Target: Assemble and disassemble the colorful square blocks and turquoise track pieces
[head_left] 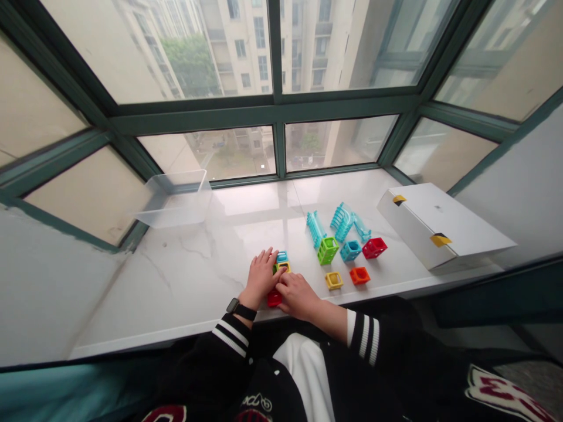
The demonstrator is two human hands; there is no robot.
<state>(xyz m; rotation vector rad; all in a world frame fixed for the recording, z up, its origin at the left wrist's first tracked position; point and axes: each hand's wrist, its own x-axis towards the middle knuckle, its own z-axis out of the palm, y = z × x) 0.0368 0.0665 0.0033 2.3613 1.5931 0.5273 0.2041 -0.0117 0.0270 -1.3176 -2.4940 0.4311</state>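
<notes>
Toy cubes beside the hands; clear bin, white box farther off

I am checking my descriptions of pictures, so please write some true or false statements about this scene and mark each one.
1. A smartwatch sits on the wrist of the left hand. True.
2. Both hands hold the white box. False: the white box lies at the right end of the marble windowsill, and the right hand is beside the small stack of blocks.
3. The clear plastic tub stands to the left of the hands. True.
4. The orange block sits on top of the far red block. False: the orange block and the far red block stand apart.
5. The white box has yellow and black tape on it. True.
</notes>
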